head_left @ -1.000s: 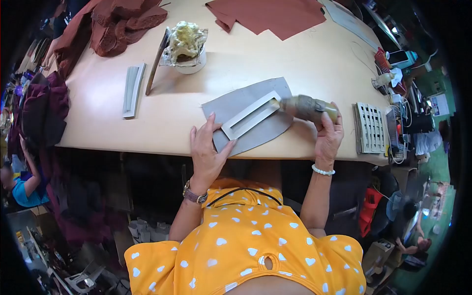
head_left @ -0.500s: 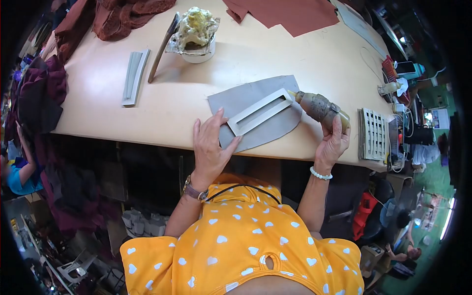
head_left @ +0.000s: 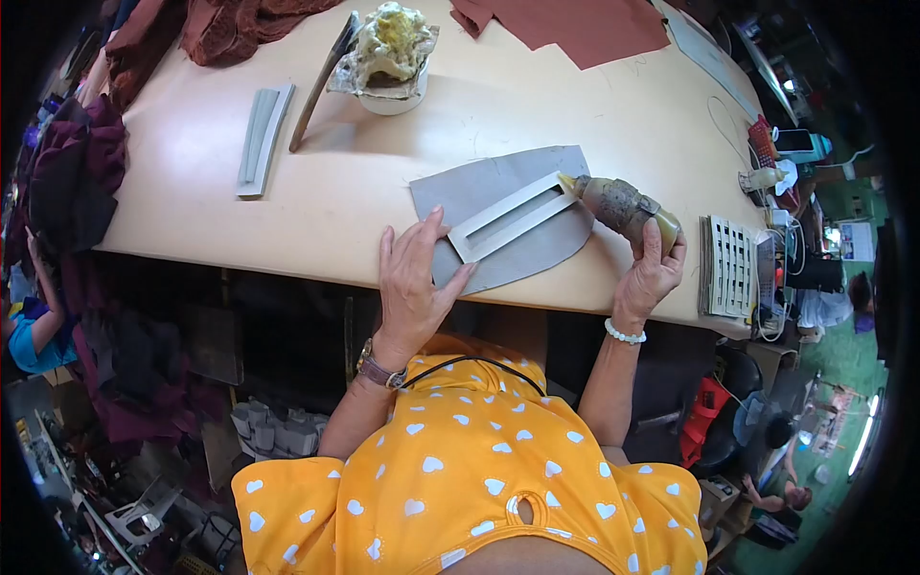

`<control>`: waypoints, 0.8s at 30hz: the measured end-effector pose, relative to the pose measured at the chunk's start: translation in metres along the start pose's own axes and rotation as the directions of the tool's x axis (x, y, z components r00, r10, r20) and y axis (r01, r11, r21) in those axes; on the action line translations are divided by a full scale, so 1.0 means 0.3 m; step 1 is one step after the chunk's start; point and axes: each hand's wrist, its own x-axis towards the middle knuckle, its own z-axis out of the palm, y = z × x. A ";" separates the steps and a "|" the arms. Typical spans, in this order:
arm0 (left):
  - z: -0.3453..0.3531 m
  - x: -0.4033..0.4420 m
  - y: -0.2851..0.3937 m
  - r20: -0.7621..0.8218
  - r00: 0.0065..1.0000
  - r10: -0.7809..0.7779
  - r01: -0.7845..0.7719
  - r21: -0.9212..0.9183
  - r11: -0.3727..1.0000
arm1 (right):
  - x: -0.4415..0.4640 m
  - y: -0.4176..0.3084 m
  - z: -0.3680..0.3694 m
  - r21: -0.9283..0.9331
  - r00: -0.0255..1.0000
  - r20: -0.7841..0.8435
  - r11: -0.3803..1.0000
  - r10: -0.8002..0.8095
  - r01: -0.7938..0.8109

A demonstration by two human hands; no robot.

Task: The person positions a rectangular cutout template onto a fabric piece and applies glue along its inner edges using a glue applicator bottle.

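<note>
left hand (head_left: 412, 273) spread at our frame (head_left: 520, 230), 8 o'clock; right hand (head_left: 652, 280) pinching bottle (head_left: 621, 205); table edge (head_left: 561, 296) tight at 6; roomy at 11

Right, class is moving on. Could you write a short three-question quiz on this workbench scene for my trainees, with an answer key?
1. True or false: the pale frame lies on the grey sheet.

2. Multiple choice: the right hand holds a bottle. Which of these is nearest the bottle's tip?
A. the white tub
B. the pale frame
C. the dark-red cloth

3. Fill the blank: on the wrist of the left hand there is a ____.

Key: 1. True. 2. B. 3. Watch.
</note>
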 end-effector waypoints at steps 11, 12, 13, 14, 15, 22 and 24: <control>-0.001 0.003 0.003 -0.005 1.000 0.000 0.000 -0.002 1.000 | 0.047 0.022 -0.052 -0.070 0.980 0.178 0.992 -0.088 0.102; 0.001 0.003 0.001 -0.007 1.000 0.000 0.000 -0.003 1.000 | 0.049 0.016 -0.051 -0.065 0.979 0.187 0.994 -0.079 0.092; 0.001 0.002 0.000 -0.008 1.000 0.000 0.000 -0.003 1.000 | 0.050 0.009 -0.049 -0.059 0.978 0.196 0.995 -0.069 0.082; 0.000 0.002 0.001 -0.007 1.000 0.000 0.000 -0.002 1.000 | 0.051 0.006 -0.048 -0.054 0.977 0.204 0.996 -0.059 0.072; -0.001 0.003 0.002 -0.007 1.000 -0.001 0.001 -0.001 1.000 | 0.053 0.006 -0.049 -0.037 0.974 0.219 0.997 -0.060 0.070; -0.002 0.003 0.006 -0.005 1.000 -0.006 0.006 0.002 1.000 | 0.060 0.023 -0.065 0.039 0.960 0.275 0.998 -0.062 0.053; -0.002 0.003 0.009 -0.006 1.000 -0.014 0.014 -0.010 1.000 | 0.055 0.022 -0.066 0.039 0.959 0.279 0.998 -0.049 0.040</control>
